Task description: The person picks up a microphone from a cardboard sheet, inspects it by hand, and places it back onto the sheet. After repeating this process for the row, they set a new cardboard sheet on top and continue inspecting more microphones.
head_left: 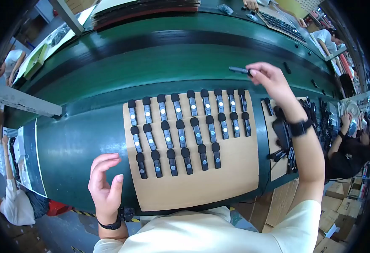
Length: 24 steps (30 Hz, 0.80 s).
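Several small black clip-on microphones [181,135] with foam tops lie in three rows on a brown cardboard sheet [197,189] in front of me. The nearest row is shorter than the other two. Over the green belt beyond the sheet, my right hand [269,78] pinches another microphone [238,69], its dark body pointing left. The fingers cover its end on the hand's side. My left hand [104,181] hovers by the sheet's left edge, fingers curved and apart from the thumb, holding nothing.
A heap of black microphones [282,130] rests on cardboard at the right. Loose black pieces [287,67] dot the green belt [168,59]. A grey metal post [29,99] juts in from the left. Co-workers sit left and right; another person's hand [250,5] works at the far side.
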Available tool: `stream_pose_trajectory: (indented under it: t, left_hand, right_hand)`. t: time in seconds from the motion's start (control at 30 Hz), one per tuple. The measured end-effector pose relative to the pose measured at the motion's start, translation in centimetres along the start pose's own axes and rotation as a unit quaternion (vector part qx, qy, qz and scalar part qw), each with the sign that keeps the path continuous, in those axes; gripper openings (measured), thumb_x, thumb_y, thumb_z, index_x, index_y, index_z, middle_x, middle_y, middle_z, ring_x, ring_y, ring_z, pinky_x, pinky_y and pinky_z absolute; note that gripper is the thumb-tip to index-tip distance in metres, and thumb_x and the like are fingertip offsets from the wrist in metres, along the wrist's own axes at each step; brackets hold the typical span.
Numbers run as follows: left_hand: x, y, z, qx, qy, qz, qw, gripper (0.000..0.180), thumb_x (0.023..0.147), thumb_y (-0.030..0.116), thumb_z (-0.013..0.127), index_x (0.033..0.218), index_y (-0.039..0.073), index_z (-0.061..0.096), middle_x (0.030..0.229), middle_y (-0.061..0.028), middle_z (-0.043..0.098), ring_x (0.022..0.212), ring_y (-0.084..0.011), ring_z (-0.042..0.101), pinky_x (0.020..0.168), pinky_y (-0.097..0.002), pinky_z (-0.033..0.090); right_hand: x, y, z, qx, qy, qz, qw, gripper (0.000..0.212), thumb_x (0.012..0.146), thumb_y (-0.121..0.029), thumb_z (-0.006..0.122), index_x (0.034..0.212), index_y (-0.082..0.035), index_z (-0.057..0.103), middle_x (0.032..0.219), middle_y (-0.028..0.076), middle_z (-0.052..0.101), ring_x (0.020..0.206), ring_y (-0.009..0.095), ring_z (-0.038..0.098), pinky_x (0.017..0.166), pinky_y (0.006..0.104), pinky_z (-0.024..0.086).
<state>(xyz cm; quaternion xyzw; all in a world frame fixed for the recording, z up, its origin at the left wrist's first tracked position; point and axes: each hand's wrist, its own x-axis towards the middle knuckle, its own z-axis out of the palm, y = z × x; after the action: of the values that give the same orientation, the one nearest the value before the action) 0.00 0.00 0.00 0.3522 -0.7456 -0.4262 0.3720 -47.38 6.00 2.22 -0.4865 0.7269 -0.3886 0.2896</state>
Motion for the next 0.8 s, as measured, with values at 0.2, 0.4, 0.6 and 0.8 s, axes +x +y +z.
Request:
stream_pose_trajectory:
  t: [0.2, 0.4, 0.6, 0.8]
  left_hand:
    - [-0.2, 1.8, 1.3, -0.045, -0.069, 0.058, 0.995, 0.029, 0.081, 0.005, 0.068, 0.107, -0.004, 0.062, 0.115, -0.0184, 0.061, 0.107, -0.0280, 0.059, 0.096, -0.0376, 0.045]
    - [-0.2, 4.8, 3.7, -0.052, -0.149, 0.123, 0.980, 0.036, 0.080, 0.012, 0.072, 0.110, -0.005, 0.062, 0.110, -0.0188, 0.063, 0.102, -0.0287, 0.060, 0.092, -0.0376, 0.047]
    - [-0.8, 6.3, 5.3, -0.076, -0.199, 0.102, 0.972, 0.043, 0.079, 0.021, 0.076, 0.109, -0.006, 0.063, 0.103, -0.0172, 0.065, 0.098, -0.0272, 0.061, 0.089, -0.0370, 0.048]
    - [-1.4, 6.4, 6.0, -0.081, -0.205, 0.114, 0.969, 0.036, 0.075, 0.014, 0.080, 0.102, -0.003, 0.064, 0.092, -0.0134, 0.066, 0.087, -0.0250, 0.063, 0.083, -0.0354, 0.050]
  right_hand:
    - [-12.7, -6.0, 5.3, 0.128, -0.013, -0.005, 0.992, 0.024, 0.093, -0.009, 0.061, 0.114, 0.003, 0.064, 0.097, 0.007, 0.063, 0.086, 0.011, 0.059, 0.081, 0.0247, 0.048]
    - [-18.3, -7.8, 10.5, 0.144, -0.027, -0.143, 0.979, 0.029, 0.079, 0.005, 0.071, 0.108, 0.001, 0.069, 0.105, 0.013, 0.063, 0.095, 0.022, 0.063, 0.084, 0.0298, 0.050]
    - [-19.8, -8.6, 13.9, 0.182, 0.010, -0.196, 0.964, 0.029, 0.076, 0.007, 0.072, 0.104, 0.001, 0.070, 0.103, 0.015, 0.063, 0.093, 0.024, 0.063, 0.082, 0.0306, 0.051]
    - [-20.4, -8.4, 14.8, 0.153, 0.019, -0.247, 0.957, 0.026, 0.077, 0.004, 0.073, 0.102, 0.002, 0.070, 0.102, 0.016, 0.063, 0.092, 0.023, 0.064, 0.078, 0.0287, 0.052]
